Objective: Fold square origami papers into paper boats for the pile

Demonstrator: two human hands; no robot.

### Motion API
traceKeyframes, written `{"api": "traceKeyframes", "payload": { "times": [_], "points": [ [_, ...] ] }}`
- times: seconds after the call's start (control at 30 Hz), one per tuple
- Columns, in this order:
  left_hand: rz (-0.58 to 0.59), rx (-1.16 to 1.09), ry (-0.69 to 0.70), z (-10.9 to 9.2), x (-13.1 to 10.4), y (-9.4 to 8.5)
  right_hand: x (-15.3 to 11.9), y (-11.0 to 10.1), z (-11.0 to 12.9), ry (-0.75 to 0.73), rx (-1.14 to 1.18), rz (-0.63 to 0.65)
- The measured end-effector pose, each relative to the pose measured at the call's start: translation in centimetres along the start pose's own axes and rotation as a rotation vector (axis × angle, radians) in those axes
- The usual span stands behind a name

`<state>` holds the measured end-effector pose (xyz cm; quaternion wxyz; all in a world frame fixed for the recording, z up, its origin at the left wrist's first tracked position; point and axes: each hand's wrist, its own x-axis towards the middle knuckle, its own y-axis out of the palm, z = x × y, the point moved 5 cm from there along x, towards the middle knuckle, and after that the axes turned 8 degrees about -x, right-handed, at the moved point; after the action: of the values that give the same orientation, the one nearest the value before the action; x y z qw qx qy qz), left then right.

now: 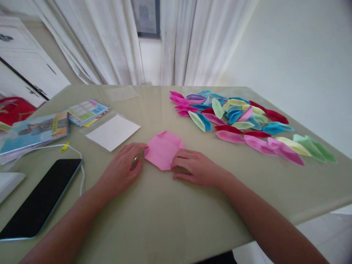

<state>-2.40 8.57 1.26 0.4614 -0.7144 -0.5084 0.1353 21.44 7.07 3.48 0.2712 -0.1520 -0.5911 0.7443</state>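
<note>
A pink sheet of paper with folded-in corners lies flat on the table, roughly eight-sided. At its left edge my left hand is closed, the fingertips on the paper's left corner and a small shiny metal object partly visible under the fingers. My right hand rests on the right edge of the paper, its fingers together and bent over that side. Behind and to the right lie several folded paper pieces in pink, red, blue, green, yellow and purple.
Left of the hands are a white card in a clear sleeve, printed booklets, a picture book, a black phone and a white cable. Curtains hang behind the table.
</note>
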Motion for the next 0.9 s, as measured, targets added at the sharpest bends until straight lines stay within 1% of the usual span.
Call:
{"api": "traceKeyframes", "payload": {
  "times": [0.07,0.13,0.27,0.33,0.43,0.5,0.6,0.67,0.9],
  "points": [
    [0.023,0.018,0.001,0.3,0.1,0.6,0.0,0.0,-0.2,0.014,0.018,-0.016],
    [0.018,0.043,0.006,0.3,0.1,0.8,0.0,0.2,-0.3,0.014,0.007,-0.036],
    [-0.043,0.021,-0.003,-0.4,0.3,0.2,0.0,0.2,-0.5,0.027,-0.014,-0.105],
    [-0.084,-0.028,-0.017,-0.7,0.3,-0.3,0.1,-0.1,-0.8,0.084,0.052,-0.146],
    [-0.150,-0.081,-0.042,-0.8,0.4,-0.6,0.1,-0.4,-1.7,0.232,0.198,-0.171],
    [-0.133,-0.114,-0.065,-0.8,0.4,-0.3,0.1,-0.3,-2.2,0.326,0.269,-0.183],
    [-0.057,-0.134,-0.096,-0.7,0.4,0.5,0.0,0.1,-2.8,0.446,0.325,-0.224],
    [-0.049,-0.117,-0.113,-0.7,0.4,0.8,0.0,0.4,-3.1,0.508,0.333,-0.255],
    [-0.031,-0.114,-0.244,-0.5,0.4,1.1,-0.1,0.9,-3.5,0.576,0.253,-0.296]
  ]
}}
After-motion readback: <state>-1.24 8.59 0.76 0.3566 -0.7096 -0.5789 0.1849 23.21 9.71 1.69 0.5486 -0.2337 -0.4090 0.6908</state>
